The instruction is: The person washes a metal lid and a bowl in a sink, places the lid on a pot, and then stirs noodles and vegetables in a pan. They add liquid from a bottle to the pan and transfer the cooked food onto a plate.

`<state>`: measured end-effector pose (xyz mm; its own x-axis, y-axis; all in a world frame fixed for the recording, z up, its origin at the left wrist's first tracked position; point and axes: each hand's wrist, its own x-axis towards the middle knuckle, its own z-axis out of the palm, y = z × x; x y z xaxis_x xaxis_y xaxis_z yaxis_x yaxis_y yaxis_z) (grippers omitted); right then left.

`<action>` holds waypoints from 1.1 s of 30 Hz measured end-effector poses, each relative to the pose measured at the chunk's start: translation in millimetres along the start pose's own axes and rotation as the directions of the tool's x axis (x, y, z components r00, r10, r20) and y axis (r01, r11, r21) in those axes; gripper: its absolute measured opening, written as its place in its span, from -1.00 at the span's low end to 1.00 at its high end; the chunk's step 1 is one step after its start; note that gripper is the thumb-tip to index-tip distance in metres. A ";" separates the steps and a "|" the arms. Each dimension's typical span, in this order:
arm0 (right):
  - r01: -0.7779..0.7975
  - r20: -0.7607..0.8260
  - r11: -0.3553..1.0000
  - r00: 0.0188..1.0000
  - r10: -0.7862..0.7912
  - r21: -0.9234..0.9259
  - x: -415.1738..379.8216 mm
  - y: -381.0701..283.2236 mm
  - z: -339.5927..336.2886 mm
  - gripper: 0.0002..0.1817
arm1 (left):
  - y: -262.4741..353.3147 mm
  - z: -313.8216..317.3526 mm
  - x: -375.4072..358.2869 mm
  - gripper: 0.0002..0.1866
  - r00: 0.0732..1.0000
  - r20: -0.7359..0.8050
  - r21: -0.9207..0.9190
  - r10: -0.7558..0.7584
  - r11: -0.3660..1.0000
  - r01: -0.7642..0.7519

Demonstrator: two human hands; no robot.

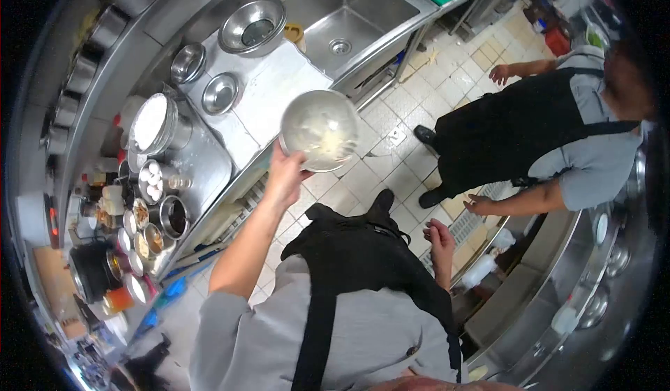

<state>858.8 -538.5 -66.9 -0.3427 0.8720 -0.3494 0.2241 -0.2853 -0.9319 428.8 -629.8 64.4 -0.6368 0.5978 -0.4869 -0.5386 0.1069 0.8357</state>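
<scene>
My left hand (285, 176) grips the rim of a round metal bowl (299, 127), held out in front of me above the floor near the counter's edge. Some pale, whitish stuff (331, 144) lies inside the bowl; what it is I cannot make out. My right hand (440, 239) hangs by my right side with loosely bent fingers and nothing visible in it. Just beyond the held bowl, a white cloth (279, 91) covers part of the counter. On and beside it are a small metal bowl (220, 93) and a large metal bowl (237, 36).
A steel sink (380, 14) is set in the counter ahead. To the left stand a white-topped container (151, 122), a pot of eggs (149, 174) and several ingredient bowls. A co-worker in a black apron (509, 129) stands at the right on the tiled floor (384, 115).
</scene>
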 end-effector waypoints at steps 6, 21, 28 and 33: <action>0.132 0.478 0.980 0.877 -0.046 -0.148 179.0 -52.6 17.5 -0.72 | 0.2 -21.6 -44.0 -0.23 0.921 -0.385 -0.224 0.057 0.962 -0.154; 0.344 0.595 0.869 0.800 -0.073 -0.357 378.1 -235.7 207.2 -0.56 | 65.6 -44.9 53.9 -0.38 0.851 -0.525 -0.429 0.022 0.856 -0.287; 0.353 0.596 0.879 0.797 -0.102 -0.322 441.0 -262.6 271.4 -0.58 | 67.8 -72.2 79.8 -0.36 0.815 -0.579 -0.439 0.036 0.828 -0.349; 0.414 0.647 0.867 0.747 -0.150 -0.277 504.2 -282.6 311.1 -0.56 | 75.5 -60.2 93.0 -0.37 0.798 -0.603 -0.455 0.019 0.813 -0.363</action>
<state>338.9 -141.9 -10.2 -0.8803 0.4373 -0.1841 0.3047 0.2236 -0.9258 295.7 -614.0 66.9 -0.8505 0.0000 -0.5260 -0.4579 -0.4919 0.7405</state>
